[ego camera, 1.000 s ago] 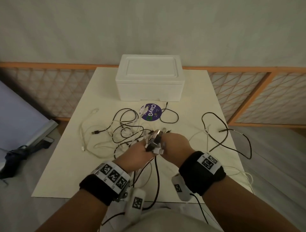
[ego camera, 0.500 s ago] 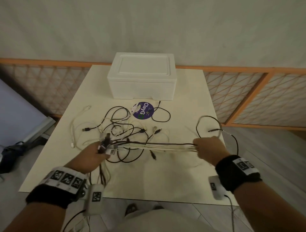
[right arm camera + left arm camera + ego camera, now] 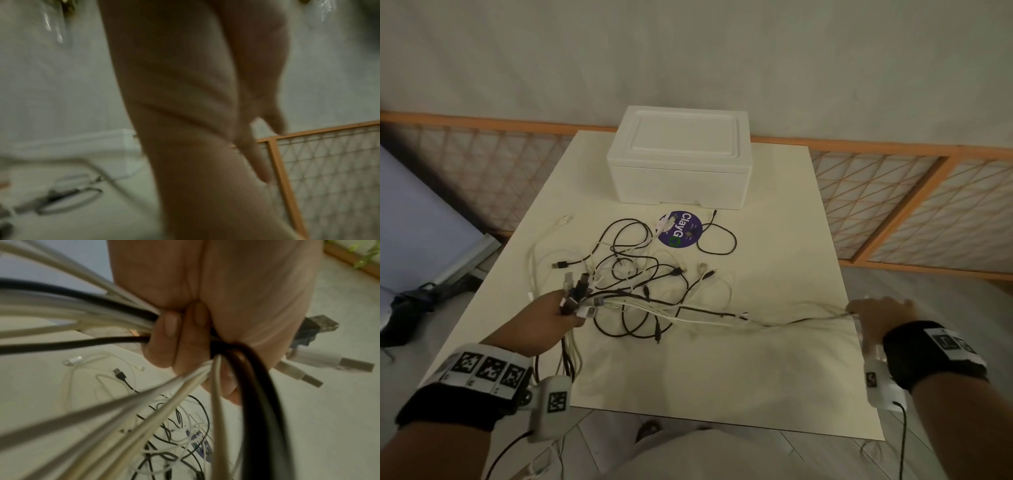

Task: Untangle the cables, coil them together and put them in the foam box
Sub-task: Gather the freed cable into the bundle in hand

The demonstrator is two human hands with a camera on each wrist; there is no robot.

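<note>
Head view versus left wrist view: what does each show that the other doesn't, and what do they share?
Only the head view shows the closed foam box at the table's far end, and the right hand at the right edge, with cable strands stretched to it from the left. Only the left wrist view shows the left hand's fingers curled tight round black and white strands. Both show the left hand gripping the cable bundle, USB plugs sticking out, and the loose tangle on the table.

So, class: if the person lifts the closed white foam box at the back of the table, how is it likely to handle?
The foam box probably lifts lightly, being plain white foam. Its lid looks merely seated, so it may come off. A push would likely slide it across the smooth table.
</note>
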